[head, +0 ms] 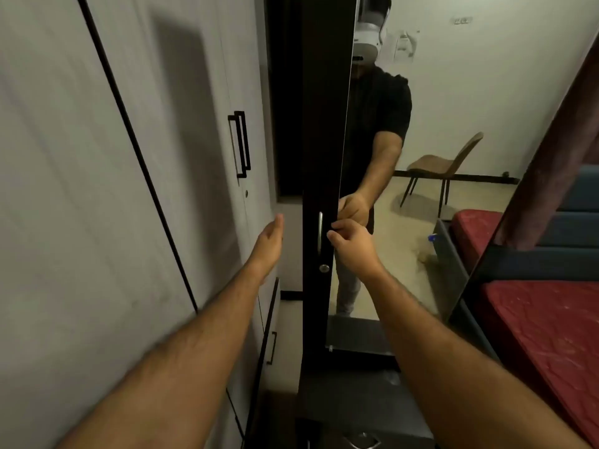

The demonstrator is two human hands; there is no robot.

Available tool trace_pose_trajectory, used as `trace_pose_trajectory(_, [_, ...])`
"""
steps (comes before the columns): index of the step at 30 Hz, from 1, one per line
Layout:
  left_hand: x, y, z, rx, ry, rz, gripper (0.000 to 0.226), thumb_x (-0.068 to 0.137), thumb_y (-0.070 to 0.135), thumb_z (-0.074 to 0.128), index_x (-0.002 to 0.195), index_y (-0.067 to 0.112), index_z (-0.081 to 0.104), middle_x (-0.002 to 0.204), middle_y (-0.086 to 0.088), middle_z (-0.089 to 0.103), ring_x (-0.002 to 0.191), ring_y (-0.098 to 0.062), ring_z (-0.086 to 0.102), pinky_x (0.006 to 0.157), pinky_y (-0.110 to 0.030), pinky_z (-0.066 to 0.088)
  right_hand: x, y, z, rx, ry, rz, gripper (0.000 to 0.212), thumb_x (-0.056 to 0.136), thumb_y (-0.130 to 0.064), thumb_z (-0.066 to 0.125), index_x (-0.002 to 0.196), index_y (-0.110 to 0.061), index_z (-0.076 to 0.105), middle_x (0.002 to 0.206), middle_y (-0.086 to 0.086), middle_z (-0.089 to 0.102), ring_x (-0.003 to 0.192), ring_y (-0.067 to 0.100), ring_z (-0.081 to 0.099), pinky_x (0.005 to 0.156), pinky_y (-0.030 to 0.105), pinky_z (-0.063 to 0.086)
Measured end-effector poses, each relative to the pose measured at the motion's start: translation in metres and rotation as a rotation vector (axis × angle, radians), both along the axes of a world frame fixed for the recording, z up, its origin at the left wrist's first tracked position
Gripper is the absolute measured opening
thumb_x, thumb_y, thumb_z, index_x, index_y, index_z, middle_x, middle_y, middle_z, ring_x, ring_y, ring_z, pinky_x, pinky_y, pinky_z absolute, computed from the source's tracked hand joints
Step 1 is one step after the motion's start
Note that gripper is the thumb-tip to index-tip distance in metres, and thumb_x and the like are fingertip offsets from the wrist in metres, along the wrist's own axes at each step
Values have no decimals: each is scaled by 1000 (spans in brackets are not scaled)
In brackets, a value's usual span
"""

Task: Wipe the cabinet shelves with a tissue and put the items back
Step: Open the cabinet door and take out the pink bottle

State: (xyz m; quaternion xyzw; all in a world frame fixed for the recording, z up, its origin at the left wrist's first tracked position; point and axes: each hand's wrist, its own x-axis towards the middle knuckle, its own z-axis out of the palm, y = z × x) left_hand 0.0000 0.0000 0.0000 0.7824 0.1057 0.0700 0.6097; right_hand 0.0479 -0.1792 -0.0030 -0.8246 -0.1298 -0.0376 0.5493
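At centre frame the dark cabinet door point(319, 176) stands nearly edge-on, its mirrored face turned right. The right hand point(351, 246) pinches the door's free edge beside the silver handle point(320, 231). The left hand point(269, 244) hovers with fingers straight, holding nothing, in the narrow gap beside the grey wardrobe point(97, 189) (left frame). The cabinet interior is dark; contents cannot be told.

no readable text, label or number anywhere in view
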Motion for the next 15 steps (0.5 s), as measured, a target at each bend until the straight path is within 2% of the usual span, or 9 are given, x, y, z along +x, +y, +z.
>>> trace_pose_trajectory(3, [18, 0, 16, -222, 10, -49, 98, 76, 80, 11, 150, 21, 34, 154, -4, 38, 138, -21, 40, 118, -46, 23, 0, 14, 5, 33, 31, -25, 24, 93, -26, 61, 116, -17, 62, 98, -2, 68, 84, 6, 65, 63, 13, 46])
trace_pose_trajectory(6, [33, 0, 28, -350, -14, -88, 109, 66, 87, 9, 148, 22, 36, 153, -7, 39, 139, -24, 39, 118, -50, 22, 0, 25, 2, 25, 41, -37, 16, 94, -27, 60, 106, -17, 65, 87, 0, 68, 78, 13, 66, 52, 14, 46])
trace_pose_trajectory(9, [42, -2, 32, -392, -39, -153, 111, 64, 89, 6, 148, 25, 38, 152, -6, 41, 141, -25, 36, 118, -52, 21, 2, 28, -5, 7, 55, -30, 17, 94, -29, 59, 102, -15, 66, 84, 5, 68, 76, 17, 66, 50, 17, 46])
trace_pose_trajectory(15, [41, -8, 33, -371, -45, -241, 105, 69, 91, 0, 149, 32, 35, 151, -2, 43, 141, -21, 35, 119, -52, 18, 0, 29, -17, -21, 39, -37, 18, 96, -27, 57, 93, -12, 67, 79, 9, 65, 66, 15, 60, 46, 13, 43])
